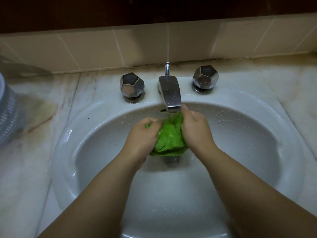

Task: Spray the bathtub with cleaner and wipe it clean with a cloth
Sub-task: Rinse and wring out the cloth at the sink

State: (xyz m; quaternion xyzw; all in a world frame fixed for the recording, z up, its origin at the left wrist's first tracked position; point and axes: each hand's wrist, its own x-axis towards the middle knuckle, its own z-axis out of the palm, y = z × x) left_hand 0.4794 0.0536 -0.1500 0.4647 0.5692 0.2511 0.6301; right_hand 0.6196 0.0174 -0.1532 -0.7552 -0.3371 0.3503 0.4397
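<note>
Both forearms reach over the sink [82, 127]. Left hand [143, 134] and right hand [195, 129] each grip the bunched green cloth [169, 134] under the running faucet [169, 93].

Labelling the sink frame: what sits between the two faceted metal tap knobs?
In the head view, the metal faucet spout stands between the left knob and right knob, with a small pull rod behind it. Water runs from it.

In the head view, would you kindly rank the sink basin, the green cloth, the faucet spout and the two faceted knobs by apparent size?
Largest to smallest:
1. sink basin
2. green cloth, partly hidden by both hands
3. faucet spout
4. left knob and right knob: they look alike, so no ranking between them.
</note>
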